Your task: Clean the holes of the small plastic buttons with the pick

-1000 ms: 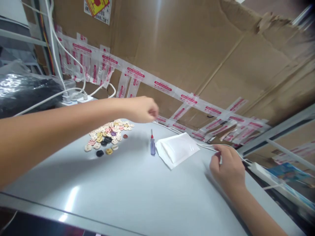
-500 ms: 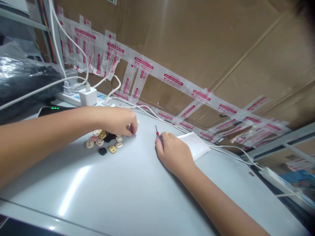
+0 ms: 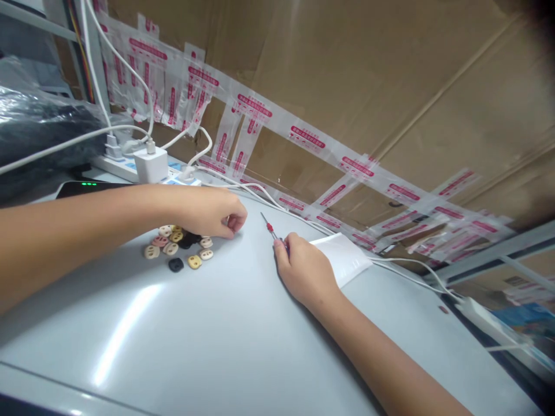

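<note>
Grey table top [image 3: 217,346], smooth and shiny, with a brown cardboard wall [image 3: 347,69] behind it. Strips of clear tape with red print [image 3: 307,137] stuck all along the cardboard.

Left hand [image 3: 212,211] resting at the far edge of a pile of little two-hole pieces [image 3: 177,248], in cream, pink, yellow and black. Fingers curled in, tips close together. Maybe pinching one small piece, but too hidden to tell.

Right hand [image 3: 306,268] down on the table, just beside the left one. Closed around a small screwdriver [image 3: 269,227], with the thin metal tip and red collar poking out toward the left hand. Handle mostly hidden in the fingers.

White padded pouch [image 3: 347,257] lying flat, touching the far side of the right hand. White cable [image 3: 411,263] running along the back edge to a power strip [image 3: 485,315] on the right. Another power strip [image 3: 125,169] at the back left, with a white charger [image 3: 150,163] plugged in. Dark bundle in shiny plastic [image 3: 34,127] at the far left.

Looks like an early point in the work: tool in hand, tip touching no piece yet, almost all pieces sitting in the pile, none set apart as finished.
</note>
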Motion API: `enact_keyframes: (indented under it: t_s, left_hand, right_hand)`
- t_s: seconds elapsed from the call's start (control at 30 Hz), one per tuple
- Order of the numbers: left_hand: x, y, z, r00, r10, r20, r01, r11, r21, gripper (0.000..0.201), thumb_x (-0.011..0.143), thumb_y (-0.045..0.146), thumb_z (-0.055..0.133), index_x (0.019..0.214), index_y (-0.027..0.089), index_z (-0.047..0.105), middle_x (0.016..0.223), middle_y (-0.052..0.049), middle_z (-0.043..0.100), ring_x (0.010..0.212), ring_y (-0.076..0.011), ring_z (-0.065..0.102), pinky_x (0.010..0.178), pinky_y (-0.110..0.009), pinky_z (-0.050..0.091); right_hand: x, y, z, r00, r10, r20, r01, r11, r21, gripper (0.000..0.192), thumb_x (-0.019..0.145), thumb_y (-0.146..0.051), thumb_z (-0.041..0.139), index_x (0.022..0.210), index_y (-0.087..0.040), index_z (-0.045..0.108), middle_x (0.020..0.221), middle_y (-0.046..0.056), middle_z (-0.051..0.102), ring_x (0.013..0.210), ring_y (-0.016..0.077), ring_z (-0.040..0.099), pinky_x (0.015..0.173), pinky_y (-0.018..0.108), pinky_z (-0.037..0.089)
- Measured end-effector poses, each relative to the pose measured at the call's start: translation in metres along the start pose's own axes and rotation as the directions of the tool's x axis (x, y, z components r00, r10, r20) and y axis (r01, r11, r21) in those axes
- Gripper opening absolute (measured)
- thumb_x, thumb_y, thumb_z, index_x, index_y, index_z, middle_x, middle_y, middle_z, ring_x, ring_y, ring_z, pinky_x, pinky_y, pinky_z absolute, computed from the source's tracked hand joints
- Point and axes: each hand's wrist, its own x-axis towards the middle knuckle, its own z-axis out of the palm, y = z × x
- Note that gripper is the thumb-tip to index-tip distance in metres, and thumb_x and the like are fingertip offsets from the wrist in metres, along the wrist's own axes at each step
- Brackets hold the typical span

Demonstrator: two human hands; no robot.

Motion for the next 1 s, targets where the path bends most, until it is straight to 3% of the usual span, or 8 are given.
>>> enact_keyframes:
  t_s: [0.17, 0.37, 0.47, 0.6, 0.73, 0.87, 0.93, 1.0]
  left_hand:
    - [0.003, -0.003, 0.006, 0.997, 0.021, -0.068, -0.02, 1.0, 0.017, 0.009, 0.081, 0.026, 0.06, 0.087, 0.022, 0.067, 0.082, -0.001, 0.069, 0.072, -0.0157, 0.059, 0.064, -0.027, 0.037]
    - [0.003, 0.002, 0.007, 0.992, 0.027, -0.124, -0.026, 1.0, 0.008, 0.01, 0.086, 0.028, 0.056, 0.089, 0.021, 0.063, 0.079, -0.001, 0.067, 0.068, -0.0156, 0.057, 0.063, -0.027, 0.036]
    - [0.003, 0.004, 0.007, 0.989, 0.056, -0.135, -0.056, 0.998, 0.008, 0.009, 0.087, 0.027, 0.056, 0.088, 0.021, 0.062, 0.078, -0.001, 0.067, 0.067, -0.0154, 0.057, 0.064, -0.028, 0.037]
    - [0.004, 0.002, 0.011, 0.987, 0.074, -0.141, -0.074, 0.997, 0.006, 0.016, 0.089, 0.028, 0.053, 0.097, 0.021, 0.065, 0.091, -0.004, 0.071, 0.077, -0.0174, 0.061, 0.069, -0.028, 0.04]
    - [0.006, 0.003, 0.02, 0.987, 0.092, -0.135, -0.097, 0.995, -0.032, 0.034, 0.095, 0.028, 0.045, 0.123, 0.024, 0.063, 0.115, -0.006, 0.07, 0.1, -0.0204, 0.063, 0.083, -0.03, 0.044]
    - [0.009, 0.008, 0.032, 0.99, 0.085, -0.112, -0.083, 0.996, 0.014, 0.048, 0.099, 0.029, 0.036, 0.145, 0.034, 0.048, 0.125, -0.007, 0.065, 0.106, -0.0238, 0.061, 0.085, -0.034, 0.044]
    - [0.01, 0.011, 0.036, 0.989, 0.118, -0.085, -0.112, 0.992, 0.065, 0.046, 0.1, 0.029, 0.033, 0.142, 0.034, 0.052, 0.118, -0.008, 0.065, 0.099, -0.0241, 0.061, 0.081, -0.034, 0.043]
    - [0.011, 0.012, 0.038, 0.982, 0.174, -0.069, -0.167, 0.982, 0.088, 0.043, 0.101, 0.029, 0.032, 0.13, 0.029, 0.064, 0.11, -0.009, 0.065, 0.091, -0.0226, 0.06, 0.078, -0.033, 0.042]
  right_hand:
    - [0.0, 0.007, 0.008, 0.987, -0.02, -0.156, 0.045, 0.987, 0.154, 0.029, 0.102, -0.038, 0.035, 0.078, -0.023, 0.041, 0.082, 0.005, 0.055, 0.075, 0.0223, 0.052, 0.065, 0.033, 0.033]
    - [0.001, 0.012, 0.01, 0.891, -0.067, -0.448, 0.236, 0.913, 0.332, 0.025, 0.101, -0.037, 0.035, 0.084, -0.022, 0.046, 0.086, 0.006, 0.052, 0.086, 0.0242, 0.051, 0.079, 0.038, 0.039]
    - [0.001, 0.014, 0.009, 0.863, -0.026, -0.505, 0.248, 0.892, 0.378, 0.025, 0.1, -0.038, 0.037, 0.085, -0.022, 0.049, 0.09, 0.007, 0.054, 0.09, 0.0249, 0.052, 0.081, 0.039, 0.04]
    - [0.001, 0.016, 0.01, 0.915, 0.044, -0.401, 0.177, 0.849, 0.498, 0.028, 0.101, -0.043, 0.038, 0.089, -0.022, 0.052, 0.086, 0.006, 0.062, 0.08, 0.023, 0.057, 0.073, 0.036, 0.042]
    - [0.002, 0.016, 0.012, 0.925, 0.04, -0.378, 0.194, 0.806, 0.56, 0.024, 0.101, -0.04, 0.039, 0.108, -0.021, 0.052, 0.096, 0.007, 0.066, 0.085, 0.0226, 0.062, 0.075, 0.035, 0.044]
    - [0.002, 0.011, 0.009, 0.95, -0.125, -0.287, 0.246, 0.863, 0.442, 0.025, 0.097, -0.029, 0.042, 0.116, -0.02, 0.055, 0.103, 0.008, 0.067, 0.09, 0.023, 0.062, 0.078, 0.035, 0.044]
    - [0.003, 0.009, 0.007, 0.968, -0.185, -0.173, 0.236, 0.906, 0.351, 0.02, 0.095, -0.028, 0.045, 0.106, -0.021, 0.06, 0.094, 0.006, 0.069, 0.084, 0.0228, 0.062, 0.075, 0.034, 0.042]
    - [0.003, 0.009, 0.005, 0.982, -0.17, -0.085, 0.187, 0.94, 0.285, 0.017, 0.094, -0.028, 0.046, 0.095, -0.022, 0.062, 0.084, 0.004, 0.069, 0.076, 0.0214, 0.061, 0.069, 0.032, 0.039]
